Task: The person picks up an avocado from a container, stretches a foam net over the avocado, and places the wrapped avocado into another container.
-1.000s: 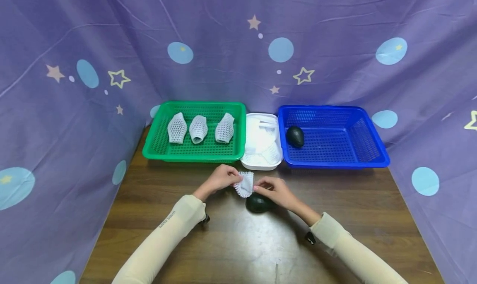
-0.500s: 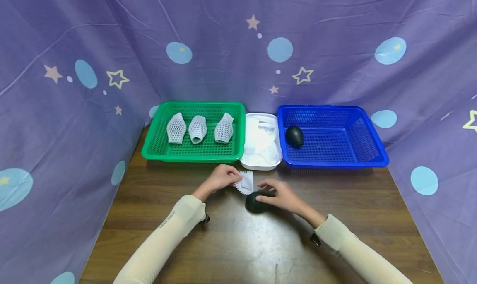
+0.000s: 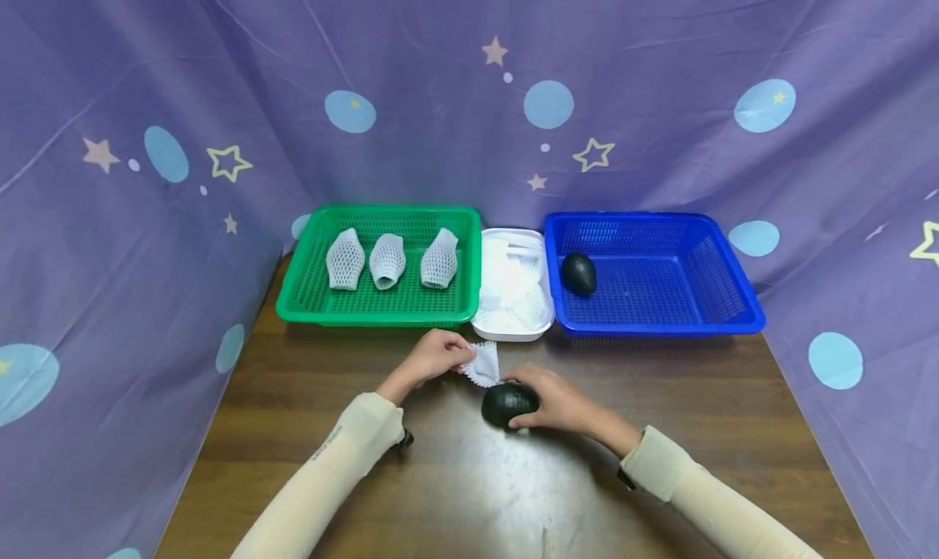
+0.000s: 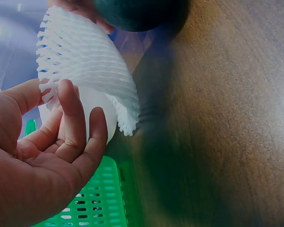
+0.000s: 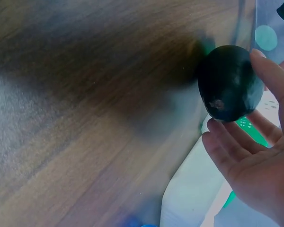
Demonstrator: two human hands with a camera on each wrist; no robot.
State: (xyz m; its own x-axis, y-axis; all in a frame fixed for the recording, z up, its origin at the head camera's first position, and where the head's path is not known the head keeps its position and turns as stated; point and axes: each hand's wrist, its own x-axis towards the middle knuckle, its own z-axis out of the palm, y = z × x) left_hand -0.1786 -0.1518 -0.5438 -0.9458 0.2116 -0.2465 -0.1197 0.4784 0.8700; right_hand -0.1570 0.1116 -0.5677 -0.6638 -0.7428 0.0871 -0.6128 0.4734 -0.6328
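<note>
My left hand (image 3: 436, 353) pinches a white foam net sleeve (image 3: 484, 364) between thumb and fingertips, just in front of the white tray. In the left wrist view the net (image 4: 85, 52) spreads out beyond the fingers, its fringed edge turned to the table. My right hand (image 3: 561, 398) grips a dark green avocado (image 3: 508, 405), thumb on the near side and fingers on the far side. The right wrist view shows the avocado (image 5: 229, 84) held by thumb and fingertips, one end toward the camera. Avocado and net are close together; whether they touch, I cannot tell.
A green basket (image 3: 377, 318) at the back left holds three net-wrapped pieces (image 3: 438, 259). Between the baskets stands a white tray (image 3: 513, 331) with more foam nets. The blue basket (image 3: 660, 327) at the back right has one bare avocado (image 3: 579, 274).
My right hand has moved off the net's edge and down onto the avocado, and now grips it. The left hand keeps holding the net in nearly the same place.
</note>
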